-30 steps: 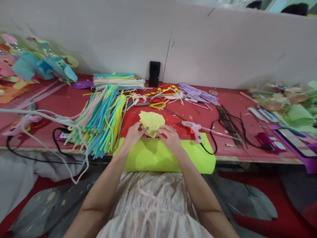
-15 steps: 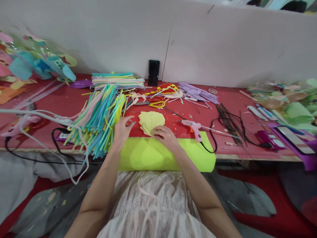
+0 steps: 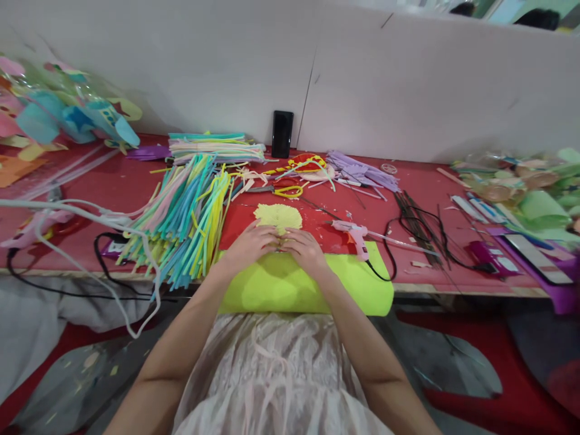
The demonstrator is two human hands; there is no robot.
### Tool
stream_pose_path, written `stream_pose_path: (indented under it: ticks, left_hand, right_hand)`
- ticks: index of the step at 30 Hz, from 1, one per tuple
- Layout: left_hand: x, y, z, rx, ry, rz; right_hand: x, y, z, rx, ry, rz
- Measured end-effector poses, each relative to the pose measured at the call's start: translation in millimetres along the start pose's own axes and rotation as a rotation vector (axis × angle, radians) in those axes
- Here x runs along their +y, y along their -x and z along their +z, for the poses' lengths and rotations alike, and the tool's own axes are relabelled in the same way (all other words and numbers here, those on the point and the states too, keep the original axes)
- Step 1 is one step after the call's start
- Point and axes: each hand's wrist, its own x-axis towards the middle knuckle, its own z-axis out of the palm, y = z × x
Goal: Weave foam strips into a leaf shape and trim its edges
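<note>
A pale yellow, ruffled, fan-shaped piece [image 3: 278, 216] lies on the red mat [image 3: 238, 222] in front of me. It looks built from fuzzy strips, perhaps pipe cleaners. My left hand [image 3: 254, 244] and my right hand [image 3: 304, 249] meet at its narrow near end. The fingers of both are bent and closed on that end, covering it. Under my wrists a bright yellow-green sheet [image 3: 272, 287] hangs over the table edge. A pink glue gun [image 3: 356, 232] rests to the right of my right hand.
Left of my hands is a heap of coloured pipe cleaners [image 3: 181, 217]. Yellow-handled scissors [image 3: 287, 191] lie beyond the piece. A black phone [image 3: 282, 134] leans on the wall. Dark stems [image 3: 414, 223], black cords and a purple box [image 3: 493, 258] occupy the right side. A white cable [image 3: 151, 260] loops at left.
My left hand has moved right, from beside the pipe cleaner heap to the near end of the yellow piece. My right hand has stayed there.
</note>
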Motion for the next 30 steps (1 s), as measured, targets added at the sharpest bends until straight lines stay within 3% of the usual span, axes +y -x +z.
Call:
stream_pose_path:
  ticks: [2, 9, 17, 24, 30]
  left_hand:
    - [1, -4, 0.7, -0.067, -0.102, 0.037]
    - [1, -6, -1.6, -0.125, -0.238, 0.087]
    - [4, -3, 5.5, -0.039, -0.205, 0.009]
    - [-13, 13, 8.8, 0.047, -0.244, -0.298]
    - [-21, 16, 16.9, 0.032, -0.167, -0.325]
  right_hand:
    - [-2, 0, -2, -0.014, -0.004, 0.004]
    - [2, -1, 2, -0.048, 0.004, 0.039]
    - [2, -1, 3, -0.038, 0.050, 0.088]
    - [2, 0, -6, 0.097, 0.058, 0.175]
    - [5, -1, -11, 0.095, 0.047, 0.163]
